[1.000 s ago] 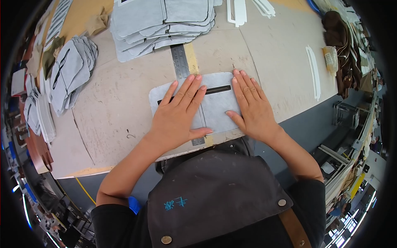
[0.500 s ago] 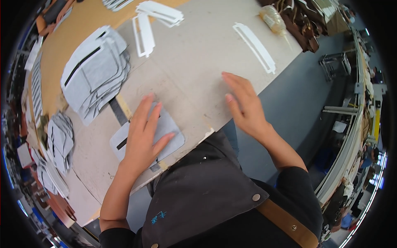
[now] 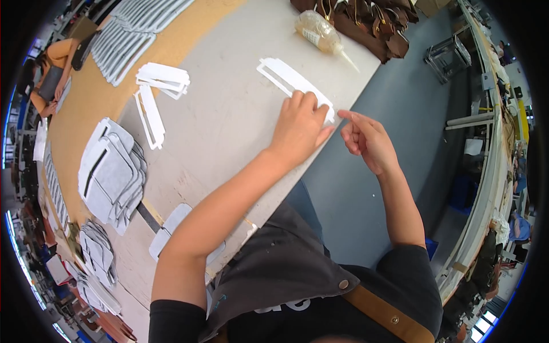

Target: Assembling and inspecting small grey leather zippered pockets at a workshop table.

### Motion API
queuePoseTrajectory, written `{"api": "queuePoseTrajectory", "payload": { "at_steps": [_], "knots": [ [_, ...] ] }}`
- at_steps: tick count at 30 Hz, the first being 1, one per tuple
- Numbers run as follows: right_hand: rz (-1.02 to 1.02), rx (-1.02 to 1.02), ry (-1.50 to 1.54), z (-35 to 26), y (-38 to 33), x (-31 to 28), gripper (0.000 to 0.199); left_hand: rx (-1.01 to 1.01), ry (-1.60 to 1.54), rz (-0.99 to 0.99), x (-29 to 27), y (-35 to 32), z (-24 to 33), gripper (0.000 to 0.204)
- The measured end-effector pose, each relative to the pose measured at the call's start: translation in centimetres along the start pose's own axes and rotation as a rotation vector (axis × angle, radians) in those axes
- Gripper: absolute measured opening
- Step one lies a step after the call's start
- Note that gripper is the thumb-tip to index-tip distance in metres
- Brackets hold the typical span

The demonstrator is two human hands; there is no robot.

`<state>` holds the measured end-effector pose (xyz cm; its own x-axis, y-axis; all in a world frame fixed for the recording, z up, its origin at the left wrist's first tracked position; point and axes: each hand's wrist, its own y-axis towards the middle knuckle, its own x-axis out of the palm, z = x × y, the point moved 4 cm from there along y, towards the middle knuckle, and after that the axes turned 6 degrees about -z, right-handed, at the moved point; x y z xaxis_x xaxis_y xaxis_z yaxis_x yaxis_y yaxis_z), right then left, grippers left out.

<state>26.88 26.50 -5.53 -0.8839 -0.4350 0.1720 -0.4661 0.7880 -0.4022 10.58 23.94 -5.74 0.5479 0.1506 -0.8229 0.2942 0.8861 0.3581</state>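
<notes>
My left hand (image 3: 298, 127) reaches across the table to a flat white slotted strip (image 3: 280, 67). Its bent fingers press on the strip's near end, with the thumb toward the table edge. Just past that edge is my right hand (image 3: 369, 142), its index finger pointing at the strip's end and the other fingers curled, nothing visible in it. Under my left forearm lies a grey piece with rounded corners (image 3: 178, 216), partly hidden.
Left of centre lies a fanned stack of grey slotted pieces (image 3: 117, 168). More white strips (image 3: 151, 117) lie farther off. A clear nozzle bottle (image 3: 320, 34) rests beside brown material (image 3: 366, 26). Another person (image 3: 54, 74) sits at far left.
My left hand has left the grey piece and moved far right onto the white strip. My right hand's index finger now points while the others curl. The view has shifted.
</notes>
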Motion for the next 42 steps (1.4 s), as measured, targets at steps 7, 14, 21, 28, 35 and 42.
{"api": "queuePoseTrajectory", "payload": {
  "at_steps": [7, 14, 21, 28, 35, 42],
  "knots": [
    [-0.03, 0.047, 0.033, 0.3, -0.4, -0.9, 0.036, 0.009, 0.015, 0.049, 1.9, 0.4, 0.4, 0.036],
    [-0.134, 0.098, 0.233, 0.6, 0.8, -1.0, 0.034, 0.002, 0.015, 0.066, 2.0, 0.5, 0.4, 0.037],
    [-0.094, 0.09, 0.191, -0.1, 0.4, -0.6, 0.034, 0.003, -0.045, 0.068, 1.6, 0.5, -0.2, 0.039],
    [-0.169, 0.1, 0.33, 0.2, 0.9, -1.0, 0.032, -0.011, 0.011, 0.075, 1.8, 0.5, 0.0, 0.039],
    [-0.219, 0.181, 0.596, 1.4, 1.9, -1.5, 0.036, -0.019, 0.022, 0.104, 2.0, 0.9, 0.3, 0.034],
    [-0.087, -0.001, 0.272, 0.1, 1.0, -1.0, 0.033, -0.213, -0.051, 0.133, 2.3, 1.8, -0.7, 0.013]
  ]
}}
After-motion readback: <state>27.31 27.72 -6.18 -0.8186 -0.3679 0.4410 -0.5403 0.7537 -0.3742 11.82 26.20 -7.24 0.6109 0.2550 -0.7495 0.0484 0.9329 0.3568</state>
